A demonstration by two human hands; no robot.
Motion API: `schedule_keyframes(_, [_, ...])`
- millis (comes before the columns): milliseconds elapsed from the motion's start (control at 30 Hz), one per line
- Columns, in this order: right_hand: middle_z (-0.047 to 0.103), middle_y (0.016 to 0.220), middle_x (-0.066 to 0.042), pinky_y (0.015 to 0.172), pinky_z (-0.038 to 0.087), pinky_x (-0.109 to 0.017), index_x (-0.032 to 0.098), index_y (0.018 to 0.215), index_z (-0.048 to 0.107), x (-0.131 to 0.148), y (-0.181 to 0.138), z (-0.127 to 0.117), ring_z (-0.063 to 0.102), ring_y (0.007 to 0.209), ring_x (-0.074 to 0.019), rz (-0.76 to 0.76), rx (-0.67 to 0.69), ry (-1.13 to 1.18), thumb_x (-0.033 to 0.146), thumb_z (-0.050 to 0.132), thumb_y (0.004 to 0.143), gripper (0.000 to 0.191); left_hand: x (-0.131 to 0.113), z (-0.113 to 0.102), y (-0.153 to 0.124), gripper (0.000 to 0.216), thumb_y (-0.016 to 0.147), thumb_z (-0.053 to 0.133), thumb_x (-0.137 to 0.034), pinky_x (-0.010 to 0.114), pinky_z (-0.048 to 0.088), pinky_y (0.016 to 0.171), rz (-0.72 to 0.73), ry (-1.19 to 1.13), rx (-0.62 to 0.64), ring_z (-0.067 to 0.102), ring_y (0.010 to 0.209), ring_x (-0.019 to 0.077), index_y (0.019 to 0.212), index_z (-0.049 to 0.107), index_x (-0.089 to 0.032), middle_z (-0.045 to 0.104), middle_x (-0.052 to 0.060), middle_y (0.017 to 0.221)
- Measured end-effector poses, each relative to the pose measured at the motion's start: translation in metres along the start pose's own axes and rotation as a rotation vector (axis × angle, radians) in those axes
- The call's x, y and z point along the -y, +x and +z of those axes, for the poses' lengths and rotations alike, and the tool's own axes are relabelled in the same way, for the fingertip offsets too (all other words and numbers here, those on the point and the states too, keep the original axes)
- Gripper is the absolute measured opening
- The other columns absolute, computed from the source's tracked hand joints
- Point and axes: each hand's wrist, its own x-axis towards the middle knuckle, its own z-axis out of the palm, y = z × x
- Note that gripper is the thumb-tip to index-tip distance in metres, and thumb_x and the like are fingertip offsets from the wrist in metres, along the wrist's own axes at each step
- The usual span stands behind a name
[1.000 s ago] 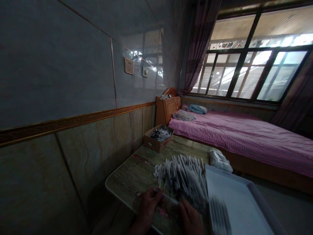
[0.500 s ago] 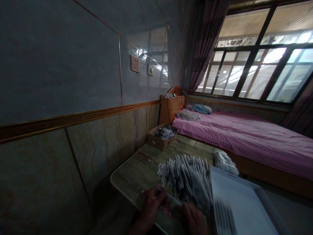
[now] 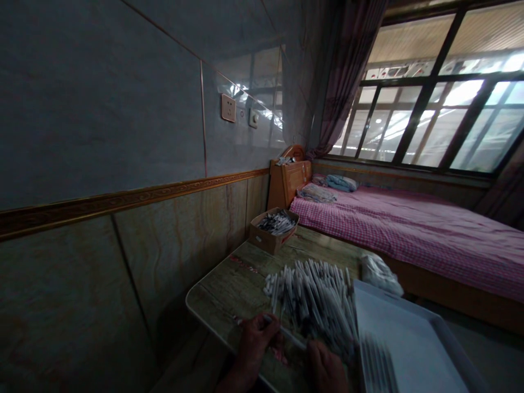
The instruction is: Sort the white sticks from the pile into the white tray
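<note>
Together, both hands (image 3: 256, 344) at white pens (image 3: 315, 305)

Logged from my head camera: left hand (image 3: 257, 341), pinching one white tube (image 3: 291, 337); right hand (image 3: 326, 371), just beside a heap of white pen-like tubes (image 3: 311, 305). On the wood-grain table (image 3: 225, 295): white plastic tray (image 3: 403, 341), cardboard box (image 3: 272, 234) of tubes, crumpled white bundle (image 3: 381, 275). Beyond: pink gingham bed (image 3: 409, 234).
</note>
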Motion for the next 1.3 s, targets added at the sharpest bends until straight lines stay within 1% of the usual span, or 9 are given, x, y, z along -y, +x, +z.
schedule_keyframes(167, [0.077, 0.082, -0.004, 0.065, 0.055, -0.025, 0.03, 0.085, 0.076, 0.003, -0.001, 0.003, 0.071, 0.073, -0.0206, 0.014, -0.037, 0.033, 0.063, 0.05, 0.085, 0.042, 0.003, -0.002, 0.001, 0.048, 0.054, 0.081, -0.06, 0.025, 0.046, 0.045, 0.016, 0.019, -0.025, 0.059, 0.042, 0.0153, 0.068, 0.064, -0.017, 0.064, -0.001, 0.049])
schedule_keyframes(300, [0.075, 0.073, -0.004, 0.064, 0.055, -0.027, 0.033, 0.078, 0.075, 0.001, -0.001, 0.004, 0.069, 0.069, -0.0217, -0.081, -0.102, 0.008, 0.068, 0.053, 0.079, 0.042, 0.012, -0.006, 0.004, 0.046, 0.057, 0.08, -0.058, 0.026, 0.046, 0.046, 0.031, 0.044, 0.004, 0.058, 0.043, 0.0148, 0.07, 0.065, -0.017, 0.065, -0.001, 0.051])
schedule_keyframes(400, [0.071, 0.065, -0.002, 0.06, 0.052, -0.024, 0.03, 0.071, 0.072, 0.006, 0.002, 0.001, 0.066, 0.062, -0.0188, -0.031, -0.084, 0.05, 0.069, 0.048, 0.082, 0.048, 0.011, -0.015, 0.012, 0.042, 0.058, 0.08, -0.053, 0.026, 0.048, 0.049, 0.007, 0.117, 0.058, 0.061, 0.048, 0.0161, 0.074, 0.066, -0.017, 0.068, 0.0, 0.056])
schedule_keyframes(500, [0.068, 0.062, -0.003, 0.058, 0.05, -0.022, 0.026, 0.065, 0.067, 0.013, 0.006, -0.004, 0.064, 0.06, -0.0178, 0.09, -0.087, 0.125, 0.074, 0.042, 0.084, 0.058, -0.003, -0.027, 0.03, 0.028, 0.062, 0.078, -0.035, 0.027, 0.052, 0.063, 0.063, 0.349, 0.1, 0.069, 0.073, 0.0205, 0.081, 0.069, -0.017, 0.074, 0.003, 0.076])
schedule_keyframes(600, [0.066, 0.063, -0.003, 0.06, 0.05, -0.023, 0.023, 0.064, 0.065, 0.022, 0.009, -0.01, 0.062, 0.062, -0.0186, 0.201, -0.107, 0.19, 0.077, 0.043, 0.08, 0.06, -0.022, -0.035, 0.052, 0.016, 0.074, 0.065, -0.017, 0.026, 0.051, 0.08, 0.156, 0.814, 0.03, 0.069, 0.09, 0.0195, 0.09, 0.069, -0.019, 0.075, 0.004, 0.093])
schedule_keyframes(733, [0.063, 0.063, -0.002, 0.058, 0.049, -0.024, 0.021, 0.065, 0.063, 0.029, 0.01, -0.012, 0.058, 0.061, -0.0177, 0.305, -0.102, 0.284, 0.076, 0.047, 0.079, 0.059, -0.036, -0.038, 0.077, 0.027, 0.08, 0.057, -0.01, 0.025, 0.044, 0.093, 0.229, 1.224, 0.059, 0.063, 0.108, 0.0174, 0.102, 0.068, -0.021, 0.068, 0.006, 0.113])
schedule_keyframes(833, [0.063, 0.065, -0.001, 0.059, 0.048, -0.024, 0.02, 0.068, 0.066, 0.031, 0.01, -0.011, 0.059, 0.063, -0.0179, 0.312, -0.087, 0.322, 0.075, 0.049, 0.078, 0.058, -0.036, -0.038, 0.088, 0.028, 0.081, 0.059, -0.012, 0.028, 0.043, 0.093, 0.231, 1.371, 0.116, 0.063, 0.107, 0.019, 0.105, 0.067, -0.022, 0.065, 0.006, 0.114])
schedule_keyframes(1167, [0.067, 0.067, -0.002, 0.059, 0.05, -0.024, 0.019, 0.079, 0.071, 0.038, 0.01, -0.015, 0.063, 0.066, -0.0196, 0.295, -0.034, 0.327, 0.066, 0.054, 0.081, 0.05, -0.037, -0.044, 0.08, 0.014, 0.081, 0.06, -0.012, 0.028, 0.045, 0.088, 0.287, 1.357, 0.148, 0.065, 0.098, 0.0203, 0.091, 0.062, -0.022, 0.07, 0.005, 0.102])
schedule_keyframes(1300, [0.071, 0.07, -0.003, 0.06, 0.053, -0.025, 0.019, 0.087, 0.074, 0.038, 0.009, -0.015, 0.066, 0.067, -0.0213, 0.296, -0.045, 0.37, 0.062, 0.059, 0.079, 0.047, -0.027, -0.045, 0.061, 0.022, 0.079, 0.059, -0.01, 0.024, 0.048, 0.084, 0.308, 1.048, 0.084, 0.069, 0.094, 0.0177, 0.093, 0.065, -0.025, 0.075, 0.002, 0.098])
